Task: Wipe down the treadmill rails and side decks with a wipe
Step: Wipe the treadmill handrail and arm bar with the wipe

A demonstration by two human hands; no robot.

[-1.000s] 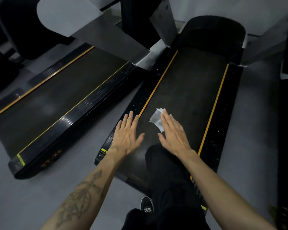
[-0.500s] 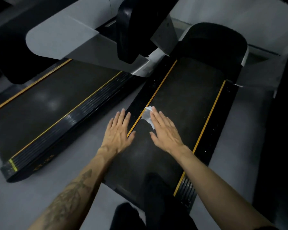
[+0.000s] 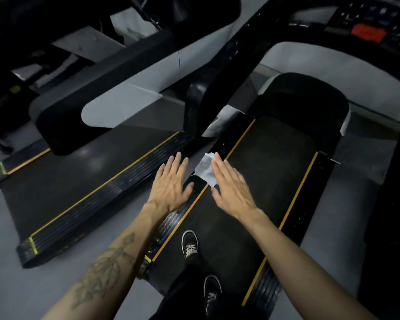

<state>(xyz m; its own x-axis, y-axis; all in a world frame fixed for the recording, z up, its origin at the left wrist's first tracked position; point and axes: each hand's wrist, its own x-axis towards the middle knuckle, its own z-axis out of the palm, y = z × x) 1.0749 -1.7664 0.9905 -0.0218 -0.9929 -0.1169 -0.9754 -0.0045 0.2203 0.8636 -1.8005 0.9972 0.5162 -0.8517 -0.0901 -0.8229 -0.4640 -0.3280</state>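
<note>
At the bottom of the view, two dark shoes (image 3: 189,244) with pale laces stand on the black belt (image 3: 268,176) of the treadmill; from either side two bare forearms reach forward, the left one tattooed; no container shows anywhere in the picture. Just ahead of the feet, the left hand (image 3: 171,185) lies flat with straight, slightly spread fingers, palm down over the left side deck (image 3: 178,215), its thumb pointing toward the orange stripe; whether the palm presses the deck or only floats above it cannot be told. Beside it and a little apart, the right hand (image 3: 232,187) is likewise flat, fingers straight and close together, palm down; under its fingers lies the white wipe (image 3: 204,168), crumpled, spread across the left side deck and the orange stripe at the belt's edge, its free part showing to the left of the fingers, between the two hands. Across the belt runs the right side deck (image 3: 319,181), ribbed toward its near end. Farther on, a black motor hood (image 3: 303,100) closes the belt's far end; a black upright (image 3: 196,107) rises from the left deck just beyond the wipe. To the left stands a second treadmill (image 3: 79,181), with grey floor (image 3: 21,285) around; at far top right a blurred console (image 3: 367,31) shows a red patch.
</note>
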